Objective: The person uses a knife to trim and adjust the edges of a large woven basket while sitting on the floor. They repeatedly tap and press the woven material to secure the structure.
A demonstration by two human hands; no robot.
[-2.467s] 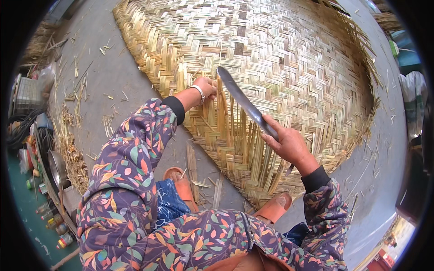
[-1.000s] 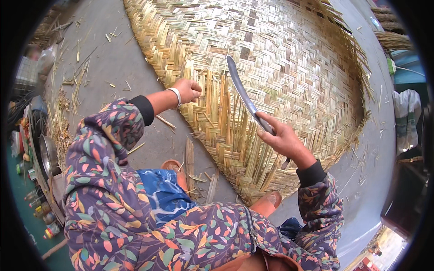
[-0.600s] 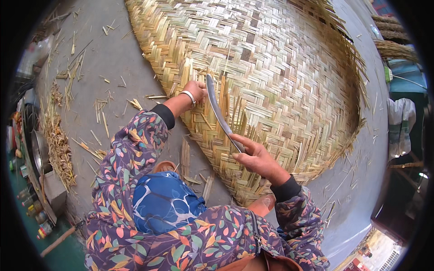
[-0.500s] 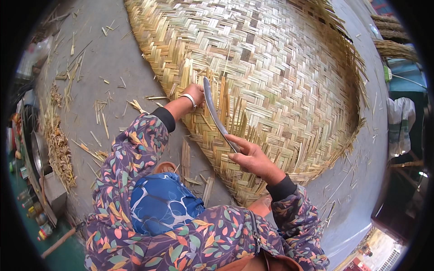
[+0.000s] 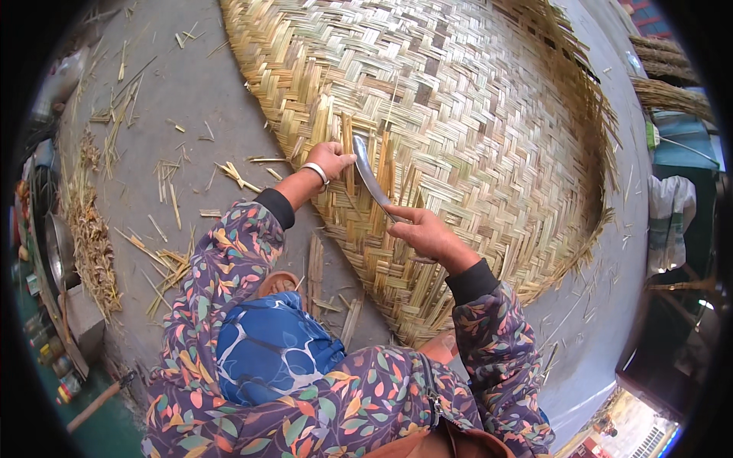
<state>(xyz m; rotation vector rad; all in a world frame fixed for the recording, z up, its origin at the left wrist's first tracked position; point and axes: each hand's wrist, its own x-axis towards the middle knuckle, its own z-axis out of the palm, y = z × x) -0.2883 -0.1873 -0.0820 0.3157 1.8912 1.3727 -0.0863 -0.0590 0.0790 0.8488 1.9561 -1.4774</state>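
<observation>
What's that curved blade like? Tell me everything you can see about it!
The curved blade is long, narrow and grey, and looks like shiny metal. It slants over the woven mat, tip pointing forward and a little left. The right grip holds its near end and hides part of it. The far end is close beside the left grip; I can't tell whether they touch.

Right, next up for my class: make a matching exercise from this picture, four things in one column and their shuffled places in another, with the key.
Things:
1. Curved metal blade
2. Bracelet
3. Woven mat
4. Metal bowl

Places:
A. Around the left wrist
B. Near the picture's left edge
C. In the right hand
D. Lying on the floor

Pairs: 1-C, 2-A, 3-D, 4-B.
</observation>
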